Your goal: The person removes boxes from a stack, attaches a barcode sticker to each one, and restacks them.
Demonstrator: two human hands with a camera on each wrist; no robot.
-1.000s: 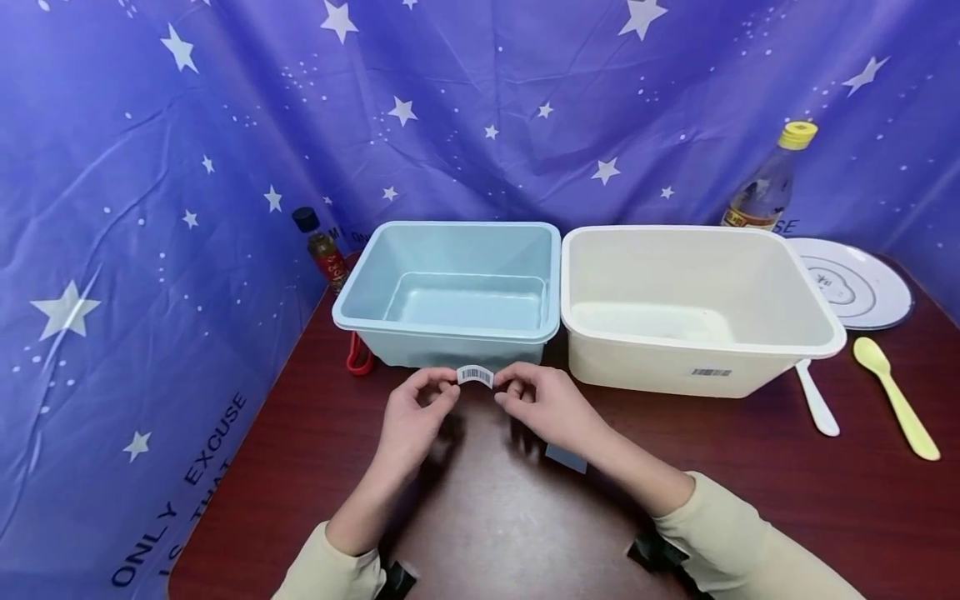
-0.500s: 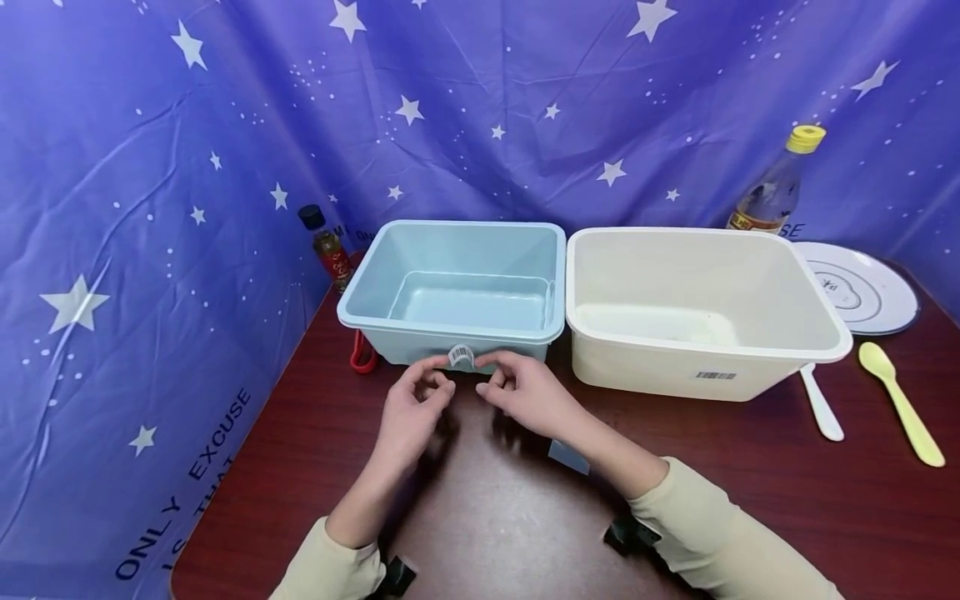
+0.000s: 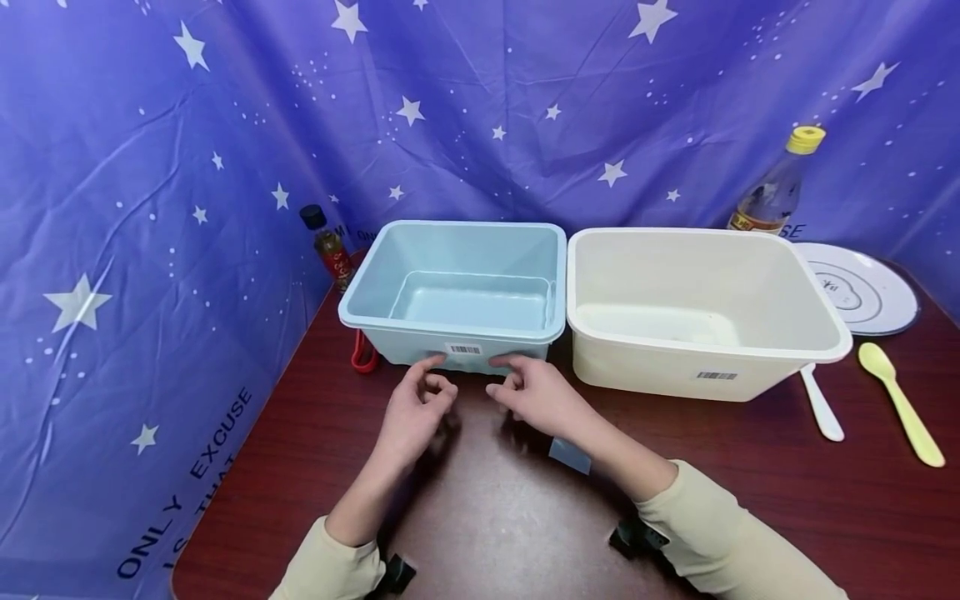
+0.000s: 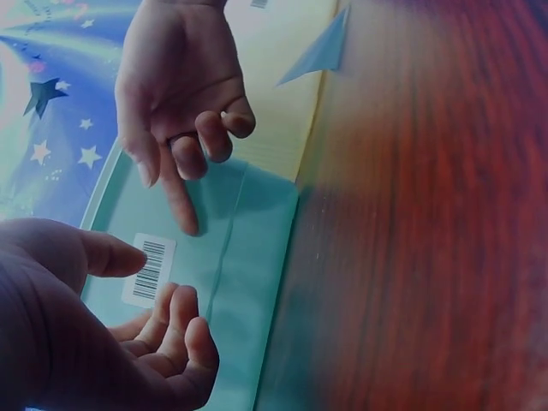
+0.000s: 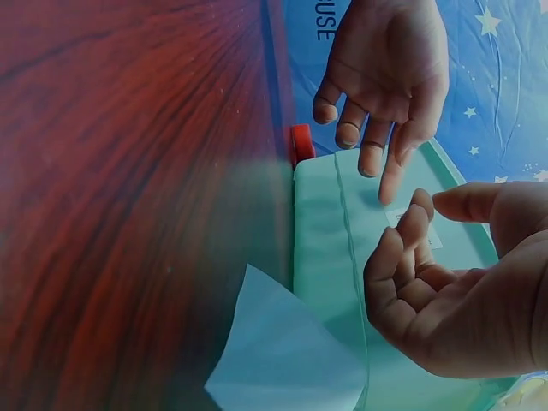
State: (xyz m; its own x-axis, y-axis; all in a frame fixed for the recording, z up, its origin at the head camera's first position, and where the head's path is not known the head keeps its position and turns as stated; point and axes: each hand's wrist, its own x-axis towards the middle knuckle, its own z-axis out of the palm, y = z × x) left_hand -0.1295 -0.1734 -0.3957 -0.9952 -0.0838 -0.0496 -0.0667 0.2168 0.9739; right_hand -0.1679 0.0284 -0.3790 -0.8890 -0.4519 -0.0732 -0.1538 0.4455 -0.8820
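A light blue tub point(image 3: 360, 321) stands at the table's middle, and a white barcode sticker point(image 3: 464, 349) lies flat on its front wall. My left hand point(image 3: 426, 385) is just left of the sticker, index fingertip touching the wall. On the sticker's other side my right hand point(image 3: 517, 383) does the same. Neither hand holds anything. In the left wrist view the sticker point(image 4: 150, 268) sits beside my left thumb point(image 4: 111, 255), with the right hand point(image 4: 180, 94) above. The right wrist view shows my right hand point(image 5: 445, 291) and left hand point(image 5: 385, 77) over the tub wall point(image 5: 325, 248).
A cream tub point(image 3: 697, 231) sits against the blue one's right side. A blue backing slip point(image 3: 570, 456) lies under my right wrist. Right: white plate point(image 3: 862, 287), yellow-capped bottle point(image 3: 776, 187), white spoon point(image 3: 819, 408), yellow-green spoon point(image 3: 900, 408). Left: small dark-capped bottle point(image 3: 327, 250), red object point(image 3: 362, 357).
Both hands carried the arched sticker forward to the blue tub. It now lies flat on the front wall, and the fingers have let go of it.
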